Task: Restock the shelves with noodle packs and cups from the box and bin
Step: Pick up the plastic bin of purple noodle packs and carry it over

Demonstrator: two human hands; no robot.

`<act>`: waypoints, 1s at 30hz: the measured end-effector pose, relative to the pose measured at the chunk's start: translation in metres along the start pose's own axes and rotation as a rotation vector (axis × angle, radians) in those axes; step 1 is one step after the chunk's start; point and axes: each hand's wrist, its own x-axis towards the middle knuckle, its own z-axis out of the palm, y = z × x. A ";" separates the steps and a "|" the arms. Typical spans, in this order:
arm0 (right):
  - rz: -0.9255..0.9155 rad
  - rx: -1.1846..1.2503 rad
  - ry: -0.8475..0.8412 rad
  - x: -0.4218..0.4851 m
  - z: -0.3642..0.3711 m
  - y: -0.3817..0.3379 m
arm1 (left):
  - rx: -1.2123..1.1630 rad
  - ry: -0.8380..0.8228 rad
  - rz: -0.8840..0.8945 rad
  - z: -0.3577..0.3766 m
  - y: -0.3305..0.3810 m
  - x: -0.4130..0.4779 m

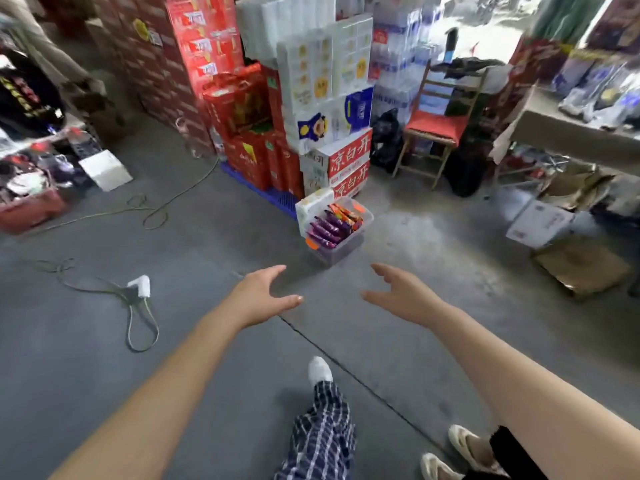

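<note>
Both empty: left hand (pixel 263 295) and right hand (pixel 398 295), fingers spread. At twelve o'clock, clear plastic bin (pixel 346 249) of purple and orange noodle packs (pixel 334 226). Risk of tripping: loose grey cable (pixel 138 320) at nine o'clock.

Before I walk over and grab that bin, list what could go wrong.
The loose cable and white plug lie on the floor to your left; a foot could catch them. The clear bin sits tight against stacked cartons, so lifting it carelessly might nudge the stack. Packs could spill from the open top.
</note>
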 end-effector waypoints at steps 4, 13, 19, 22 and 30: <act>0.040 0.020 0.019 0.109 -0.048 0.020 | -0.014 -0.014 0.014 -0.029 0.024 0.130; 0.148 0.013 0.013 0.309 -0.168 0.040 | -0.019 -0.110 -0.041 -0.098 0.066 0.359; 0.025 -0.093 -0.178 0.484 -0.201 0.034 | -0.097 -0.094 -0.209 -0.110 0.044 0.476; -0.087 -0.177 -0.285 0.584 -0.209 0.024 | -0.202 -0.015 -0.354 -0.104 0.030 0.529; -0.323 -0.538 -0.677 0.799 -0.218 0.000 | -0.558 0.104 -0.791 -0.073 0.072 0.589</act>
